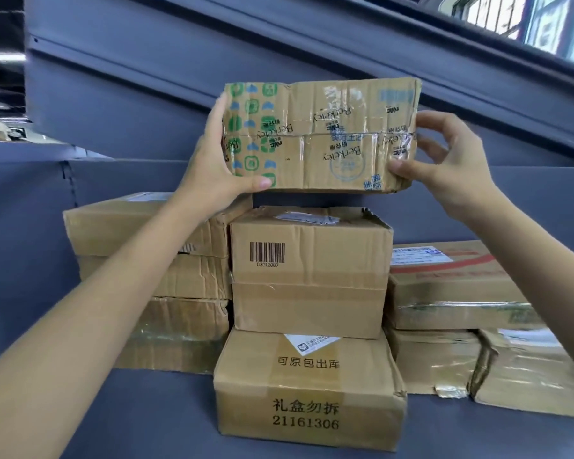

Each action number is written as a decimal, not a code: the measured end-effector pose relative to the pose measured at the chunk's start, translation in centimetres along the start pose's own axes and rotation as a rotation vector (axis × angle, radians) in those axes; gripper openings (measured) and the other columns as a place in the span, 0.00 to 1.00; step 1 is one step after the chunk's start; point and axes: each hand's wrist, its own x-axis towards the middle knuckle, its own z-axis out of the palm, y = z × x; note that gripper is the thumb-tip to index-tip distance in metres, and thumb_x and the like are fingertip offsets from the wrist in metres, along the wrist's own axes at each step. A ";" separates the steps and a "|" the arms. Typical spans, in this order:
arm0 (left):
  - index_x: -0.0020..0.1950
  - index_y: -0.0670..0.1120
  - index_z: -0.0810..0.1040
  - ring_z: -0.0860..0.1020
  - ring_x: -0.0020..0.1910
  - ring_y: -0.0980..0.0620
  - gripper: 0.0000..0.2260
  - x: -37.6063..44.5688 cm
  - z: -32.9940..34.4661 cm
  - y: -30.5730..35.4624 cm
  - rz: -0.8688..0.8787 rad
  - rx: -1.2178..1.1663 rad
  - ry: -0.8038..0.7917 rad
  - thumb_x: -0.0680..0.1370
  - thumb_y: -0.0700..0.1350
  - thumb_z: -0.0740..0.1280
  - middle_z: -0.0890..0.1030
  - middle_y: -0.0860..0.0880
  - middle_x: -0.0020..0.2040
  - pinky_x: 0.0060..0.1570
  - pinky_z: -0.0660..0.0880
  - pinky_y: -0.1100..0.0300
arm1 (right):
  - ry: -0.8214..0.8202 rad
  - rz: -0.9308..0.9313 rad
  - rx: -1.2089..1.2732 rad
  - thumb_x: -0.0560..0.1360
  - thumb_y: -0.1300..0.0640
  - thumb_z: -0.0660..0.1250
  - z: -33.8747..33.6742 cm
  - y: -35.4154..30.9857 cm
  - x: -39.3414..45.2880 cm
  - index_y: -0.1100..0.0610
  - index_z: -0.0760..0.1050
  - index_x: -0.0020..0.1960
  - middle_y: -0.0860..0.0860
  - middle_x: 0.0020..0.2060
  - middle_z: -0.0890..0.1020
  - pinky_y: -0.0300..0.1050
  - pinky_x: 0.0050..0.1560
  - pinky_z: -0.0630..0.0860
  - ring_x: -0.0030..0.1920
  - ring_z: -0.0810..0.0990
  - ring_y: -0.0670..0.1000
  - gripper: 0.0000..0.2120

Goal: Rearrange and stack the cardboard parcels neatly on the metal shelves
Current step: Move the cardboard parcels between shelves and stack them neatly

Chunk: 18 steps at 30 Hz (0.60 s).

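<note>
Two bare forearms reach in from the lower corners toward a blue-grey metal shelf (153,412). Left hand (212,167) grips the left end of a taped parcel (318,134), thumb under its lower front edge and fingers flat up its side. Right hand (444,164) pinches the parcel's right end, thumb at the lower corner, index finger at the upper edge, the other fingers loosely curled clear of the cardboard. Held between both hands, the parcel hangs in the air just above the centre stack, not touching it; its print ("Berkeley", green icons) reads upside down.

Beneath it, the centre stack has a barcode carton (309,273) resting on a gift-box carton (309,389) marked 21161306, which stands furthest forward on the shelf deck. Just left, partly hidden by the left forearm, is a left stack (186,286) of creased cartons. To the right, a red-striped carton (454,286) with a white label lies on two smaller cartons (478,362).

Behind the stacks rises the shelf's back panel (24,233); above it slants the underside of an upper shelf (246,54). A window (524,18) shows at upper right.
</note>
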 end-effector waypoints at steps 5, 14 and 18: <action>0.76 0.59 0.43 0.61 0.67 0.60 0.55 0.2 0.8 -0.1 -0.025 0.051 -0.040 0.64 0.41 0.79 0.60 0.53 0.71 0.70 0.60 0.55 | -0.010 0.001 -0.015 0.67 0.75 0.70 -0.6 0.6 -0.6 0.61 0.64 0.60 0.47 0.53 0.74 0.31 0.47 0.75 0.50 0.78 0.36 0.26; 0.75 0.58 0.37 0.60 0.70 0.41 0.57 0.2 2.5 0.3 -0.112 0.505 -0.156 0.64 0.48 0.79 0.62 0.40 0.68 0.66 0.60 0.46 | -0.076 0.142 -0.180 0.69 0.67 0.72 0.3 3.5 -1.9 0.53 0.60 0.58 0.49 0.64 0.67 0.53 0.64 0.72 0.67 0.69 0.52 0.26; 0.76 0.56 0.44 0.62 0.70 0.46 0.53 0.7 2.2 0.1 -0.096 0.346 -0.118 0.64 0.44 0.79 0.62 0.43 0.70 0.61 0.59 0.59 | -0.047 0.170 -0.134 0.69 0.68 0.72 1.0 3.6 -2.0 0.54 0.60 0.59 0.49 0.64 0.67 0.42 0.62 0.72 0.65 0.72 0.51 0.27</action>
